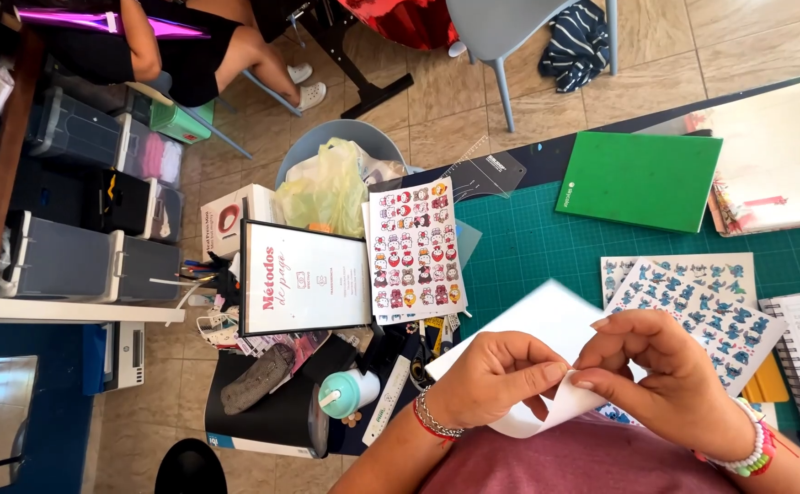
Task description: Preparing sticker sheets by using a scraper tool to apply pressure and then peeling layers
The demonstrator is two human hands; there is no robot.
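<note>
White sheet (546, 316): held just above the near edge of the counter (528, 165), over the green cutting mat (528, 242); its near edge curls upward between both hands.
Left hand (491, 377): fingers closed, thumb and fingertips pinching the curled edge of the sheet; bead and chain bracelets at the wrist.
Right hand (670, 370): fingers bent and pinched shut on the same edge, just beside the left hand, fingertips nearly touching.
Blue sticker sheets (702, 306): flat on the mat, partly under the right hand.
Red-and-pink sticker sheet (416, 249): left of the white sheet.
Green notebook (640, 180): farther back on the mat.
Framed sign (304, 277): at the counter's left end.
Teal cup (347, 391): near the left forearm.
</note>
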